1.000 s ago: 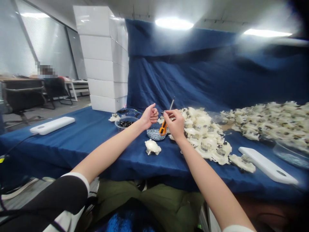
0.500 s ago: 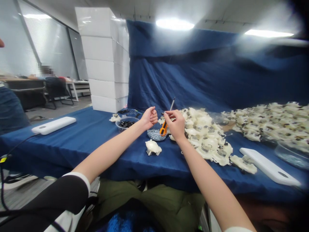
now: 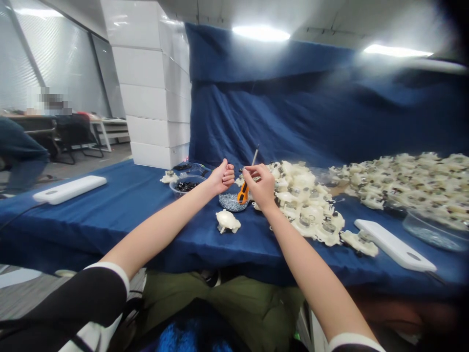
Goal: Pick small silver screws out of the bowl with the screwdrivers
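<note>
The left hand (image 3: 222,177) is shut in a fist. The right hand (image 3: 261,186) pinches something tiny and seems to hold an orange screwdriver (image 3: 242,193), just above a bowl of gray bits (image 3: 231,203), close by for easy reach.

Navy blue cloth (image 3: 278,117) draped across the back, rumpled and sagging; a tall stack of white cartons (image 3: 146,83) left of centre; window blinds (image 3: 25,63) at upper left; bright ceiling lights (image 3: 261,33) above; black office chairs (image 3: 71,132) beside a white desk (image 3: 102,128) on grey floor (image 3: 91,152) at far left.
</note>
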Demonstrator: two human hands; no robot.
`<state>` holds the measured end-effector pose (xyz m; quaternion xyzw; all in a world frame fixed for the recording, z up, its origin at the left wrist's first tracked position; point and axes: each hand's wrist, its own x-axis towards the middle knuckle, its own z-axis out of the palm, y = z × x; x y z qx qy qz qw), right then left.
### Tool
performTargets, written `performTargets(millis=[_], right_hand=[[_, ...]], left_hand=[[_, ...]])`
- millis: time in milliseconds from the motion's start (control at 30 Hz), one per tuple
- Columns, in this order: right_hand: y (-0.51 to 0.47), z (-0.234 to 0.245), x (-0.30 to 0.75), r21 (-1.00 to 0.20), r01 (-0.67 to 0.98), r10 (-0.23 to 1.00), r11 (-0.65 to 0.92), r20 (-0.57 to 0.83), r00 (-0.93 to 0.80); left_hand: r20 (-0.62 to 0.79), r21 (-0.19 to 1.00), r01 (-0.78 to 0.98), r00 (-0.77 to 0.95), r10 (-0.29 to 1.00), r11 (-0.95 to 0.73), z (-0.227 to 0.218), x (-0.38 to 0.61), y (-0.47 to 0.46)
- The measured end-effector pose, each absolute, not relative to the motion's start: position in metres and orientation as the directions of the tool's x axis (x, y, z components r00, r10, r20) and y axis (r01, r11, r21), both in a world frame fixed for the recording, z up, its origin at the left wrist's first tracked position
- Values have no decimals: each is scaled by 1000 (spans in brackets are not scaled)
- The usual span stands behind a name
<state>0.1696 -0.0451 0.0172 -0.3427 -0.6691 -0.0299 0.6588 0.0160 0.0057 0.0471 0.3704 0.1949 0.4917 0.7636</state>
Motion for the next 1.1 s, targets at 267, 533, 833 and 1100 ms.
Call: performTargets(millis=[267,533,833,1100], right_hand=[[-44,17,170,-424,508,445,750,891,87],[-44,16,170,-419,526,440,741,893,92],[-43,16,172,-439,539,424,719,891,159],[-44,17,172,-437,534,420,724,893,162]], left_hand=[[252,890,-448,315,915,-90,46,23,1],[523,852,-150,220,823,-501,46,28,0],[590,795,-86,341,732,-601,41,24,13],[545,828,-114,386,744,-548,43,23,3]])
